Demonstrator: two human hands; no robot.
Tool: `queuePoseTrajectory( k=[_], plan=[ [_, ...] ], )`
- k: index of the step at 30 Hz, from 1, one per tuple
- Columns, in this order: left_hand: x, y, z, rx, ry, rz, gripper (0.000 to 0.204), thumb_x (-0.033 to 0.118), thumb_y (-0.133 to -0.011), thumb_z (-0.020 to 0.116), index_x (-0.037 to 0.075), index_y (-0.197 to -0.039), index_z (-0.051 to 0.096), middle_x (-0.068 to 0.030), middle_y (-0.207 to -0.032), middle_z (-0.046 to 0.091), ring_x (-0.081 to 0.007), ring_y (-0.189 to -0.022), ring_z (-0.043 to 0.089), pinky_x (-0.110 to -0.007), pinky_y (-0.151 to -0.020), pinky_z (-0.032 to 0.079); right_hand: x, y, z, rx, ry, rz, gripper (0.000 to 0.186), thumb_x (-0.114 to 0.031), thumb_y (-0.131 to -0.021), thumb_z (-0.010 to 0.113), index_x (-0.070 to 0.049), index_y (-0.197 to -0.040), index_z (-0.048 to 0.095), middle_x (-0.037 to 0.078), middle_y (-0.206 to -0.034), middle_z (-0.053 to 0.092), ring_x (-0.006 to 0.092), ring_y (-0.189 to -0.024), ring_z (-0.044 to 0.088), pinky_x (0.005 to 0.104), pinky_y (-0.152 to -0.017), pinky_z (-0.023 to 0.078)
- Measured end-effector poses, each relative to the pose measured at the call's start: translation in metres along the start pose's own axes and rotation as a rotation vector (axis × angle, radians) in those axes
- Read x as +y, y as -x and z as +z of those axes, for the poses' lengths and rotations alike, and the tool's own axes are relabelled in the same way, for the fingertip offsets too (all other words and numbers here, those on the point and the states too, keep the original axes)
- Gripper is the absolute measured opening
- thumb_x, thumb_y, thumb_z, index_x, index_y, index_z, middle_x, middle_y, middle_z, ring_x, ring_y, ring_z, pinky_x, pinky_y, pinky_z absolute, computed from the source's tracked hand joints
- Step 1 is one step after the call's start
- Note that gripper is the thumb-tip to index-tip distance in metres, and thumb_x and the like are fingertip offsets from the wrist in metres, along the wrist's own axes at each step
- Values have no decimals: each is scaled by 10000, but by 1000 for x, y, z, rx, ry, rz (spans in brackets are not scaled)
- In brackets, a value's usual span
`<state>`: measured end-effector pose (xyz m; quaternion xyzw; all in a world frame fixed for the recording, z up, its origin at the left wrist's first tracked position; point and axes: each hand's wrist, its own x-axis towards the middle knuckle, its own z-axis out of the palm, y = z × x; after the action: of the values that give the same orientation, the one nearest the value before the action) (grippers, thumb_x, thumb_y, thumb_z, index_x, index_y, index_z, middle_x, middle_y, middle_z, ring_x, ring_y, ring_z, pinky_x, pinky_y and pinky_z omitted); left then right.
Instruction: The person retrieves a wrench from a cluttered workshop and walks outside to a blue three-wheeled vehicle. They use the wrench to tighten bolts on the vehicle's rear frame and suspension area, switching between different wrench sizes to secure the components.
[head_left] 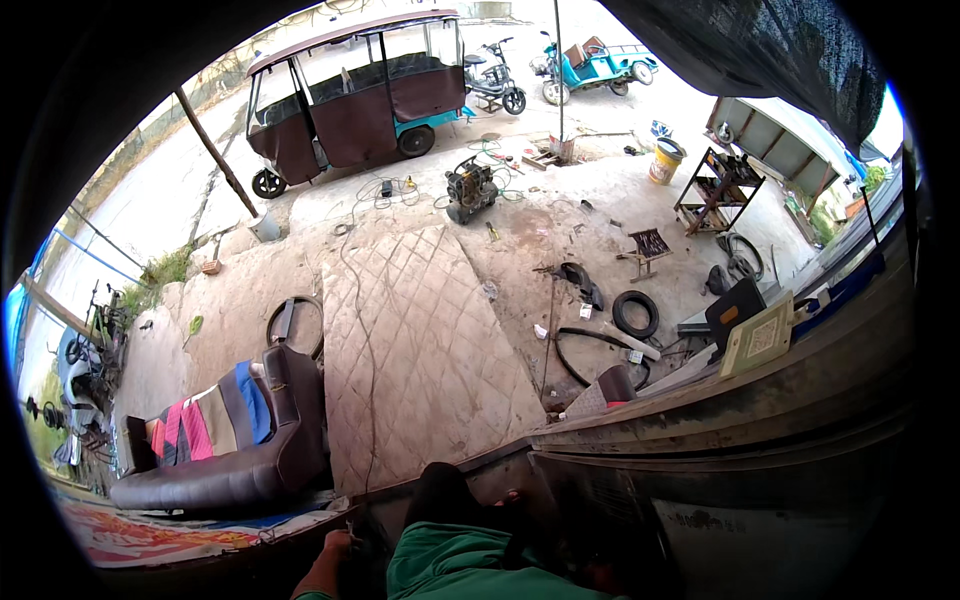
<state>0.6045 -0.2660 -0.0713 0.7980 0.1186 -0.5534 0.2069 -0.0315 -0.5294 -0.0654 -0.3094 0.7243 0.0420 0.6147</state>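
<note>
My left hand (335, 545) hangs low at the lower edge, beside the green shirt (450, 560) I wear. Its fingers are in shadow, so I cannot make out whether they hold anything. To the right of the shirt, a dim reddish patch may be my right hand (603, 576), too dark to read. My dark-trousered leg (440, 490) extends forward at a doorway sill (400, 492). Nearest the left hand is a brown sofa (225, 485) with a striped cloth (205, 425) and a blue cloth (254, 402) over it.
Ahead, a scored concrete ramp (420, 340) with a cable along it leads out. An air compressor (470, 190) stands beyond. Rightward lie a tyre (635, 314), a small stool (645, 254), a tool rack (718, 190) and a yellow bucket (666, 160). A covered three-wheeler (355, 115) is parked far off.
</note>
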Motion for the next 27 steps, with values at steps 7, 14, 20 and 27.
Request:
queuePoseTrajectory(
  k=[7, 14, 20, 27],
  plan=[
    [-5, -51, 2, -123, -97, -97, 197, 97, -793, 731, 38, -979, 705, -121, -827, 690, -226, -664, 665, -360, -585, 533, -6, -107, 12, 35, 552, -552, 308, -335, -853, 612, -76, -1007, 677, 115, -853, 670, 305, -768, 635, 421, -717, 511],
    [258, -127, -73, -117, 75, -69, 302, 30, -927, 482, -18, -1222, 528, -212, -887, 688, -291, -628, 656, -399, -496, 500, -91, -134, 116, 18, 883, -433, 365, -351, -898, 594, -40, -1061, 694, 194, -944, 681, 336, -825, 644, 432, -730, 515],
    [533, -185, -143, 143, -20, 355, 389, 32, -902, 411, -12, -1276, 510, -191, -795, 693, -206, -487, 586, -332, -428, 450, -244, -151, 206, 34, 172, -216, 359, -368, -971, 554, -61, -1095, 692, 160, -1034, 687, 282, -894, 660, 436, -794, 506],
    [783, -182, -44, -39, -30, 595, 335, 41, -888, 489, -1, -1221, 490, -150, -836, 673, -155, -490, 535, -286, -403, 418, -317, -271, 217, -47, 168, -143, 297, -312, -885, 641, -116, -1100, 702, 160, -1049, 684, 318, -886, 664, 450, -778, 524]
  ],
)
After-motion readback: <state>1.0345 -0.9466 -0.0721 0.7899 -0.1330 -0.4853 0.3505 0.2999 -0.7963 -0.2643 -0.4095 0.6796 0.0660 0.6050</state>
